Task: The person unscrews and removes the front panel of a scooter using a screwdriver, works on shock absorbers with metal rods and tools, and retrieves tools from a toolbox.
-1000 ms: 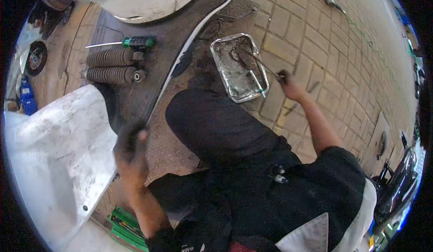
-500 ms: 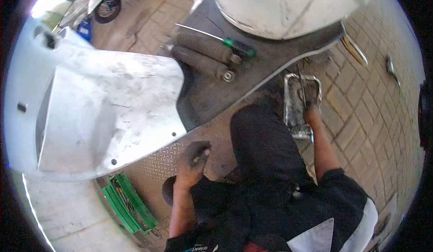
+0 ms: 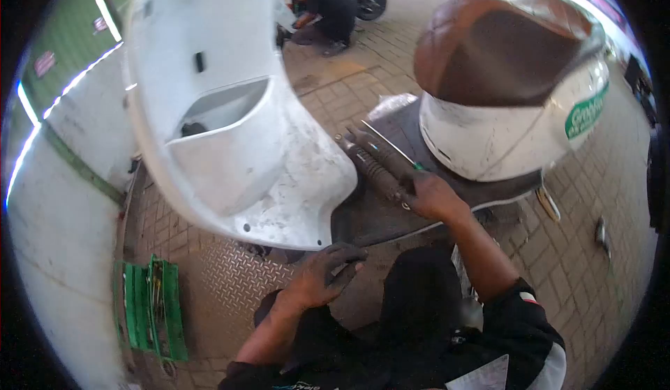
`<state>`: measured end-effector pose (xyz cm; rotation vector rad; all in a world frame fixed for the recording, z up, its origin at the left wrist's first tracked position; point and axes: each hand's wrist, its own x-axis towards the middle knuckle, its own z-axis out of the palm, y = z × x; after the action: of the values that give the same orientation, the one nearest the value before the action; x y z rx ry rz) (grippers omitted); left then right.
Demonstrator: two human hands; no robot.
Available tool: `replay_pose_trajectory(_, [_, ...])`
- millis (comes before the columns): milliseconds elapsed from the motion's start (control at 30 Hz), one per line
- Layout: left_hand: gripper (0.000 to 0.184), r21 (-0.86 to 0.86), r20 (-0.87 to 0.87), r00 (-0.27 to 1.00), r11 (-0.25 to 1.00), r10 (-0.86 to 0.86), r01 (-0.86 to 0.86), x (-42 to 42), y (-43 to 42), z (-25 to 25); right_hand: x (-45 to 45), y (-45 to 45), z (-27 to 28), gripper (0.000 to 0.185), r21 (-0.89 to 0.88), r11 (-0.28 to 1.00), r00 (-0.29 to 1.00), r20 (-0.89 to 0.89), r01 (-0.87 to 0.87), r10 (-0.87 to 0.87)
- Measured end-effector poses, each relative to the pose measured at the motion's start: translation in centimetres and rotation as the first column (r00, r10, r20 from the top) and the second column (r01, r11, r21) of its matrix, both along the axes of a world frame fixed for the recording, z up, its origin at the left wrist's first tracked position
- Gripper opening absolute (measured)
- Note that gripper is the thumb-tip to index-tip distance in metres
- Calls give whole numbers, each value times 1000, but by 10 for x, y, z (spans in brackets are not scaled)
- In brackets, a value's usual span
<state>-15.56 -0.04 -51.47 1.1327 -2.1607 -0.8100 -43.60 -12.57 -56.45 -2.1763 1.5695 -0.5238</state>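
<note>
My left hand (image 3: 328, 273), blackened, is held above my knee beside the scooter's floorboard edge. Its fingers are curled in towards the thumb; whatever they hold is too small to make out. Reaching across the dark floorboard (image 3: 363, 221), my right hand (image 3: 434, 196) rests at the near ends of two dark, coil-ribbed shock absorbers (image 3: 380, 174). A screwdriver (image 3: 391, 144) lies alongside them, its shaft pointing away. My right hand covers most of its green and black handle. The right fingertips are hidden, so their grip does not show.
The scooter's white front panel (image 3: 279, 174) rises on the left and its brown seat (image 3: 509, 55) at the back right. A green toolbox (image 3: 157, 306) stands at lower left. Tools lie on the paving at right. Behind, a person (image 3: 329, 10) crouches by another scooter.
My right hand has moved from the metal tray at the right onto the floorboard by the shock absorbers and screwdriver. My left hand stays curled near my knee. The head view has tilted up.
</note>
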Motion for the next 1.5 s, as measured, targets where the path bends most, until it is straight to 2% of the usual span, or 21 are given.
replay_pose_trajectory(67, [19, -93, -46, 998, 995, 29, -33, 10, 12, 28, 28, -53, -22, 79, -50, 999, 942, -336, 2, -19])
replay_pose_trajectory(200, [20, -438, -91, 991, 889, 101, -131, 55, 31, 96, 72, -79, -6, 89, 71, 993, 915, -399, 91, -55])
replay_pose_trajectory(300, [12, -843, -213, 928, 423, 306, -333, 99, 34, 169, 85, -90, -29, 72, 0, 988, 877, -460, 156, -139])
replay_pose_trajectory(333, [20, -778, -544, 831, 437, -111, -451, 108, 19, 193, 86, -92, -33, 70, -23, 987, 876, -457, 162, -154])
replay_pose_trajectory(367, [24, -740, -603, 788, 279, 127, -612, 118, 23, 228, 87, -93, -38, 67, -41, 984, 873, -456, 171, -171])
replay_pose_trajectory(400, [22, -779, -626, 780, 66, -26, -623, 123, 15, 265, 88, -91, -45, 67, -43, 984, 877, -448, 172, -173])
replay_pose_trajectory(433, [28, -769, -637, 761, 33, -120, -639, 133, 12, 301, 89, -91, -52, 71, -87, 982, 870, -453, 171, -191])
replay_pose_trajectory(500, [32, -742, -667, 721, 84, -188, -665, 155, 8, 354, 85, -95, -64, 76, -132, 974, 863, -454, 182, -222])
replay_pose_trajectory(633, [28, -611, -789, 544, 459, -286, -645, 169, -28, 430, 92, -67, -63, 66, -294, 945, 871, -417, 143, -261])
replay_pose_trajectory(767, [22, -527, -800, 567, 222, 197, -820, 181, -36, 435, 100, 17, 83, 59, 238, 918, 847, -363, -318, 387])
replay_pose_trajectory(833, [28, -720, -580, 649, 62, 493, -691, 205, -23, 414, 94, 61, 152, 58, 405, 865, 860, -282, -296, 426])
replay_pose_trajectory(900, [33, -789, -446, 740, 169, 503, -590, 182, -6, 435, 82, 88, 203, 56, 564, 771, 856, -201, -297, 477])
replay_pose_trajectory(933, [36, -719, -500, 759, 289, 416, -632, 152, 8, 452, 70, 92, 214, 56, 693, 684, 824, -239, -226, 514])
replay_pose_trajectory(967, [37, -582, -451, 679, 386, 579, -716, 147, 30, 454, 56, 96, 223, 56, 800, 583, 780, -272, -142, 564])
replay_pose_trajectory(1067, [44, -101, -462, 540, 564, 703, -820, 125, 96, 459, -6, 129, 251, 40, 790, 600, 595, -423, -128, 684])
replay_pose_trajectory(1100, [45, 111, -298, 558, 609, 775, -786, 124, 119, 477, -28, 140, 270, 40, 782, 622, 688, -475, 45, 548])
replay_pose_trajectory(1133, [46, 344, -147, 575, 587, 804, -733, 126, 141, 496, -44, 147, 294, 40, 752, 626, 733, -544, 208, 409])
replay_pose_trajectory(1200, [52, 557, 152, 681, 507, 716, -657, 149, 201, 500, -52, 155, 357, 46, 824, 519, 570, -546, 229, 614])
replay_pose_trajectory(1233, [52, 609, 150, 575, 383, 804, -695, 153, 238, 500, -40, 154, 393, 52, 851, 436, 510, -525, 294, 682])
replay_pose_trajectory(1300, [47, 469, 320, 585, 412, 745, -781, 178, 299, 498, -22, 139, 399, 51, 862, 445, 463, -507, 245, 728])
replay_pose_trajectory(1500, [50, 625, 598, 373, -122, 710, -771, 259, 440, 480, 93, 105, 360, 47, 837, 547, 392, -509, 18, 766])
